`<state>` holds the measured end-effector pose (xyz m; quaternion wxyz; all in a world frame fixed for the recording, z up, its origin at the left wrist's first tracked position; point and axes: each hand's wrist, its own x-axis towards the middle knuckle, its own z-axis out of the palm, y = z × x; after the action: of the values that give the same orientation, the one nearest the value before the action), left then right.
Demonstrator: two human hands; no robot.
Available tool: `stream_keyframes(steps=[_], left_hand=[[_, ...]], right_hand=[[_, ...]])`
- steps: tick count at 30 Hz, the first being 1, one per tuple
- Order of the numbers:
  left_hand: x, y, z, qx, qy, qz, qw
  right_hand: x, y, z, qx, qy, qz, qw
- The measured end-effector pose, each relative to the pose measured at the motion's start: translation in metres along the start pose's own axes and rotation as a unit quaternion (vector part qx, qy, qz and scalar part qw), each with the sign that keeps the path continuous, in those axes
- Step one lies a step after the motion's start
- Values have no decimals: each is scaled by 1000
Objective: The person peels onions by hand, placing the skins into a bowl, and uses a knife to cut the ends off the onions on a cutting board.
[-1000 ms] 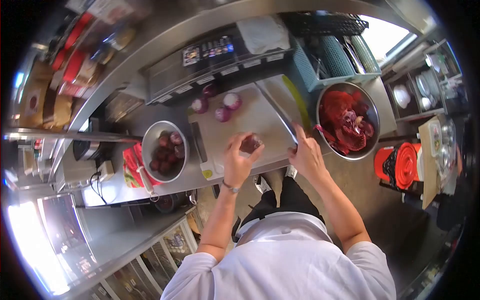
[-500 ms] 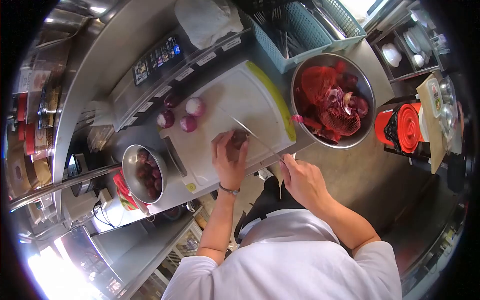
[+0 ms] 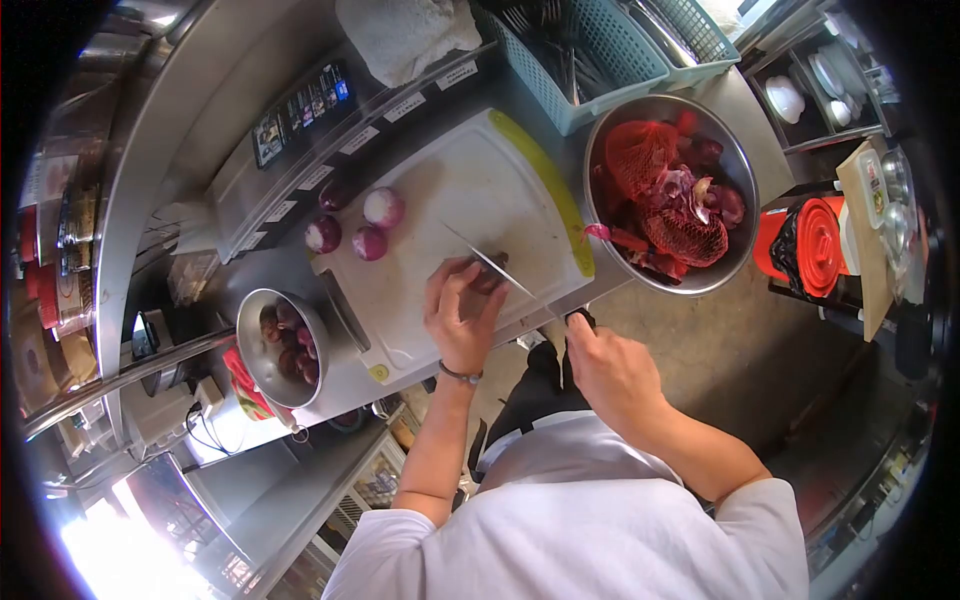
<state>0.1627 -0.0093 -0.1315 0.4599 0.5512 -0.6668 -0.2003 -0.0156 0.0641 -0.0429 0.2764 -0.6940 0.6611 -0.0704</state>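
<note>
On the white cutting board (image 3: 420, 300) with a green edge, my left hand (image 3: 462, 315) curls its fingers around a dark purple onion (image 3: 488, 278), partly covered by the fingers and blade. My right hand (image 3: 615, 372) grips the dark handle of a knife (image 3: 478, 254). Its blade lies across the onion, tip pointing away and to the left. Farther back on the left are a pale peeled onion (image 3: 383, 207), a purple onion (image 3: 369, 243) and another onion (image 3: 323, 234), with one more in shadow behind.
A steel bowl (image 3: 752, 165) at the right holds red netting and onion skins. To the left, a smaller steel bowl (image 3: 250, 345) contains several onions. Blue-green baskets (image 3: 575, 115) of cutlery stand behind the board, near a white cloth (image 3: 410, 40). A red lidded bin (image 3: 820, 247) is far right.
The knife blade has slid slightly forward and left across the onion. My left hand keeps its hold, and the whole view has shifted a little.
</note>
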Motion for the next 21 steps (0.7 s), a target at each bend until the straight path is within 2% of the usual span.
stream_keyframes(steps=[14,21], left_hand=[[4,9,1,11,16,19,1000],[2,8,3,11,23,31,999]], right_hand=[[47,-8,20,-8,-10,-26,1000],[55,-11,30,-7,1,1,1000]])
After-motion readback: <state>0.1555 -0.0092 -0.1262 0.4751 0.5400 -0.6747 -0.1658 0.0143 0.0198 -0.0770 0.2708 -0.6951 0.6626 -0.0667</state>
